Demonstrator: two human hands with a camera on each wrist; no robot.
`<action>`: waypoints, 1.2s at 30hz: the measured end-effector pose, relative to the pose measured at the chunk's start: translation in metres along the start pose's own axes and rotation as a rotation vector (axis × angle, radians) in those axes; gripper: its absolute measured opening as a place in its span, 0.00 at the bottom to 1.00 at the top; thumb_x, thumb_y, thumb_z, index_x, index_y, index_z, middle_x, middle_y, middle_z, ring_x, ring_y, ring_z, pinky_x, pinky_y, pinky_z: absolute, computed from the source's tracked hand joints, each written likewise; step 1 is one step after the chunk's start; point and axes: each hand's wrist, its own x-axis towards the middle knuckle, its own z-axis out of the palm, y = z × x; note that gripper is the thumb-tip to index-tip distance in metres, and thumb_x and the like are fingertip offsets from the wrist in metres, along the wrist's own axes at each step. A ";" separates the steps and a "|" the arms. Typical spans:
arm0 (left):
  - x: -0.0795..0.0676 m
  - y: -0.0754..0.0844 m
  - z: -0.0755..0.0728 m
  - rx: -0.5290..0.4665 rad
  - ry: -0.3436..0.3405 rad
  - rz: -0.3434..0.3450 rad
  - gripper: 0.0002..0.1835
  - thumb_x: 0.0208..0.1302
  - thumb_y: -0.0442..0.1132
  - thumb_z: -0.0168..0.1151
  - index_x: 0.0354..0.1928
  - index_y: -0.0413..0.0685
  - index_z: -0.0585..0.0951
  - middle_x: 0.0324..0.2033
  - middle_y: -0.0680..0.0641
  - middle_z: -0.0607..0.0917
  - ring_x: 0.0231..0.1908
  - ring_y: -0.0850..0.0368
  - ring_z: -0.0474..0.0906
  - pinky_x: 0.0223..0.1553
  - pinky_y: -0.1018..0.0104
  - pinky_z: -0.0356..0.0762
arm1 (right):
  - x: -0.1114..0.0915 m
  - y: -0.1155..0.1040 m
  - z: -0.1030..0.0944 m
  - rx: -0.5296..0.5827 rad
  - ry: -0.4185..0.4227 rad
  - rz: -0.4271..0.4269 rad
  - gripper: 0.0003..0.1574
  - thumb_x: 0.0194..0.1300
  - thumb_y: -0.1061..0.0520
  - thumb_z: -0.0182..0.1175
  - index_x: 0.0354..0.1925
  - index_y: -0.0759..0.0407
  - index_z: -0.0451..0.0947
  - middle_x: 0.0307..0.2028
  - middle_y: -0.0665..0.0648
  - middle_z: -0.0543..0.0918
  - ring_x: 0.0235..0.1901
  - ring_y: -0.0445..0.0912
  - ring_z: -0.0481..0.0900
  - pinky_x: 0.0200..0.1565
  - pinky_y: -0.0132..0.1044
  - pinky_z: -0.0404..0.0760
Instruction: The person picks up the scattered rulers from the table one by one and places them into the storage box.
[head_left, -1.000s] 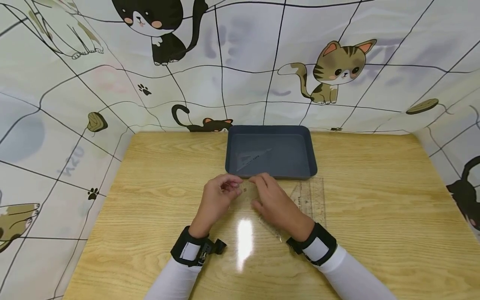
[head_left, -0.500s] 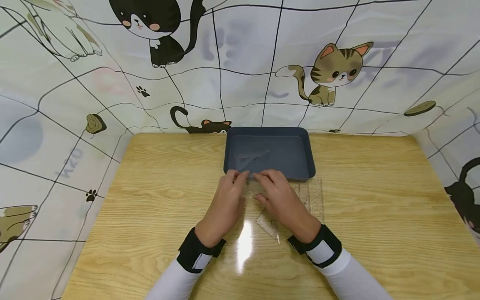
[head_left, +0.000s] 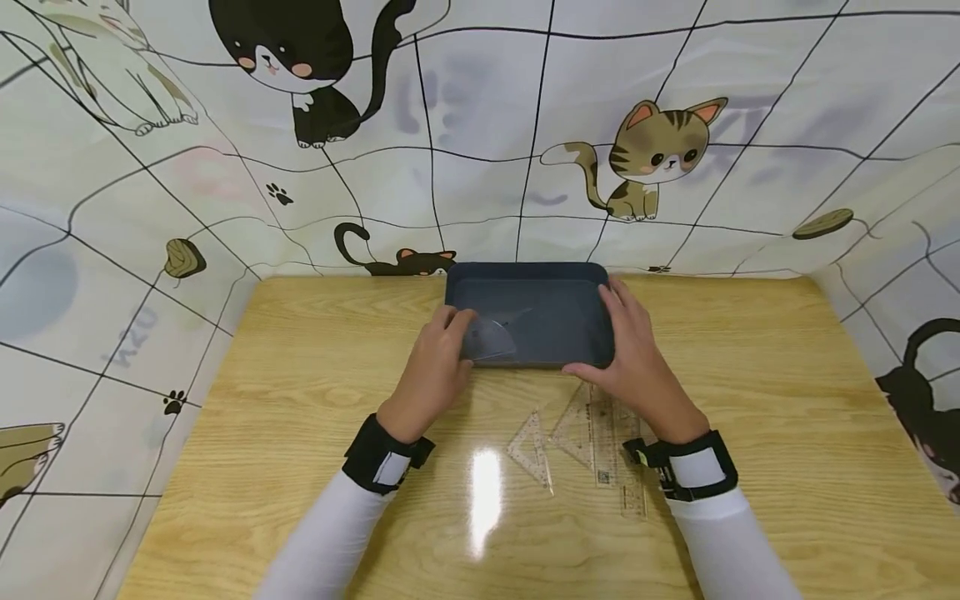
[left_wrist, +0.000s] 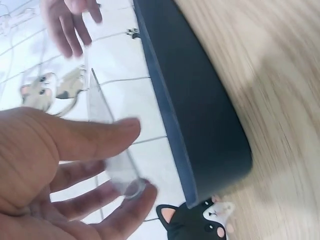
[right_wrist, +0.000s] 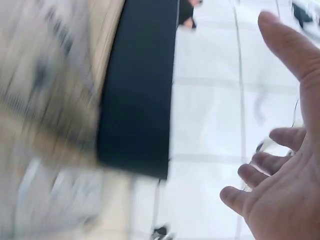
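My left hand point(head_left: 426, 373) pinches a clear plastic protractor point(head_left: 491, 342) with a curved edge, above the front left part of the dark blue tray point(head_left: 606, 333). In the left wrist view the protractor point(left_wrist: 119, 167) is seen nearly edge-on between thumb and fingers, outside the tray wall point(left_wrist: 200, 100). At the tray's right front corner is my right hand point(head_left: 641, 367), its thumb and fingers spread wide. The right wrist view shows that hand point(right_wrist: 280, 185) holding nothing, with a gap to the tray wall point(right_wrist: 140, 90). A faint clear set square point(head_left: 521, 318) lies in the tray, partly behind the protractor.
In front of the tray on the wooden table point(head_left: 315, 400) lie a small clear set square point(head_left: 534, 450), a larger set square point(head_left: 576, 427) and clear rulers point(head_left: 603, 458), partly below my right hand. A cat-print cloth point(head_left: 480, 192) hangs behind the table.
My left hand has carried the protractor up from the tray's front edge to over the tray. My right hand has moved away to the right and spread open, uncovering the set squares and rulers.
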 end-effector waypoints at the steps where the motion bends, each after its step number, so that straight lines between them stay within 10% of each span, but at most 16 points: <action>1: 0.003 -0.003 0.000 0.007 0.002 -0.005 0.34 0.48 0.22 0.70 0.60 0.39 0.73 0.53 0.37 0.72 0.47 0.40 0.74 0.47 0.49 0.78 | 0.000 0.007 -0.002 0.022 0.001 0.035 0.76 0.44 0.44 0.77 0.77 0.59 0.40 0.77 0.63 0.39 0.73 0.63 0.39 0.60 0.74 0.56; 13: 0.050 -0.026 0.002 0.052 -0.074 0.023 0.33 0.52 0.25 0.70 0.61 0.34 0.71 0.52 0.37 0.71 0.51 0.43 0.71 0.54 0.51 0.74 | -0.011 0.045 0.005 0.352 -0.124 0.289 0.77 0.53 0.44 0.72 0.76 0.50 0.24 0.77 0.62 0.34 0.73 0.63 0.40 0.66 0.67 0.55; 36: 0.108 -0.054 0.026 0.212 -0.514 -0.008 0.37 0.52 0.41 0.74 0.63 0.37 0.73 0.58 0.38 0.71 0.56 0.42 0.69 0.59 0.50 0.70 | -0.018 0.067 0.013 0.462 -0.214 0.316 0.65 0.60 0.43 0.66 0.77 0.60 0.35 0.73 0.73 0.51 0.66 0.68 0.61 0.58 0.64 0.71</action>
